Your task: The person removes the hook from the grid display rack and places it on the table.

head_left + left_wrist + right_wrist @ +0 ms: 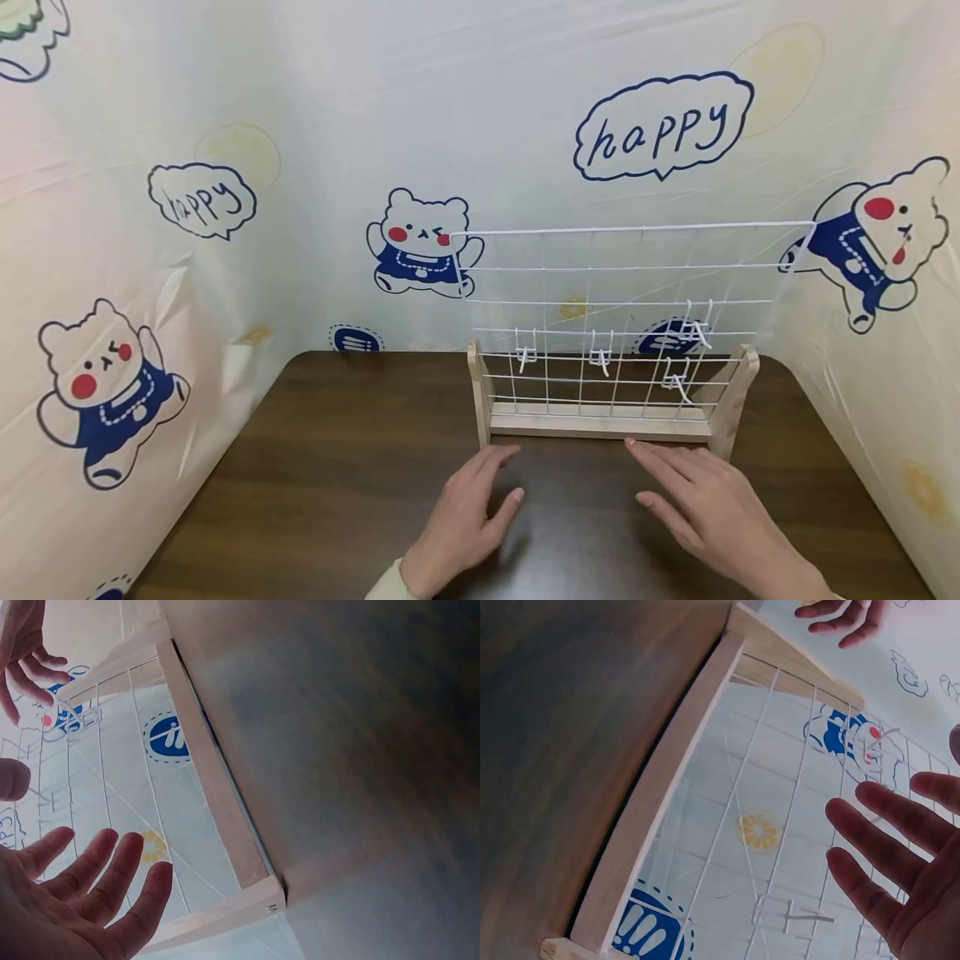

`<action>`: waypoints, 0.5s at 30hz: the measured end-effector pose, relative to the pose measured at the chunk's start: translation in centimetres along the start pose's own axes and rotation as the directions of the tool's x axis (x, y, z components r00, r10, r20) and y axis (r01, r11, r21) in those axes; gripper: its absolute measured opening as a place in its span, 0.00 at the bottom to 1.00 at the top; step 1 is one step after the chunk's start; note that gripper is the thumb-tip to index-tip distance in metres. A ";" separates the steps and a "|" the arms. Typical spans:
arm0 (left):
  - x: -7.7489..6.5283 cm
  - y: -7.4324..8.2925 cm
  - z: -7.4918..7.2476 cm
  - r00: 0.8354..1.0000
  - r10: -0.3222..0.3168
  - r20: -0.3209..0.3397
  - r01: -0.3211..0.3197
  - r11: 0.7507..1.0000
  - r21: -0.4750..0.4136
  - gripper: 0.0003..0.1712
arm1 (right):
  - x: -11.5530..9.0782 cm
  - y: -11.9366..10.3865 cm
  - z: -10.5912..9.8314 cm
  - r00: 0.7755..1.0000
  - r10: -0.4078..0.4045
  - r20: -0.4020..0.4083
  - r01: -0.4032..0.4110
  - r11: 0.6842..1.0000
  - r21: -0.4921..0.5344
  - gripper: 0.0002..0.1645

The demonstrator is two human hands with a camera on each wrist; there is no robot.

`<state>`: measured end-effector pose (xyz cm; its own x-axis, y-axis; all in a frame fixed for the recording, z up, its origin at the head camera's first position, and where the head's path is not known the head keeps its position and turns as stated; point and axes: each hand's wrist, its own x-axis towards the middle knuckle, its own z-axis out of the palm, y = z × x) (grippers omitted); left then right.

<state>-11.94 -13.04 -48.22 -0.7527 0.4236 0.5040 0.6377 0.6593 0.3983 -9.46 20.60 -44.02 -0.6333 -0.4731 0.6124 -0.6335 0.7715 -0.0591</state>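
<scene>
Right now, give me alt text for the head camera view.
Two open hands, left hand and right hand, hover over a dark wooden table before a white wire grid in a wooden stand. Small white hooks hang on it.

Dark wooden table; wooden-framed wire grid rack standing on it.

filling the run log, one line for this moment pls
left hand open, empty | right hand open, empty | both before wire grid rack | hooks on grid
</scene>
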 end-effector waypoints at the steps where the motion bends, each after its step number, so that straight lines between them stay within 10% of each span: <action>1: 0.1 -0.1 0.0 1.000 -0.007 -0.004 0.007 1.000 -0.009 0.30 | 0.1 0.1 -0.1 1.000 -0.001 -0.017 0.001 1.000 0.001 0.32; 15: 0.6 -0.8 -0.5 0.991 -0.092 -0.100 0.088 0.995 -0.045 0.29 | 1.4 0.5 -0.8 0.987 0.011 -0.160 -0.010 1.000 0.007 0.32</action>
<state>-12.78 -13.58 -47.89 -0.7881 0.2973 0.5391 0.5760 0.6650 0.4754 -10.26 20.69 -42.57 -0.5610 -0.3901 0.7301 -0.6298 0.7736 -0.0706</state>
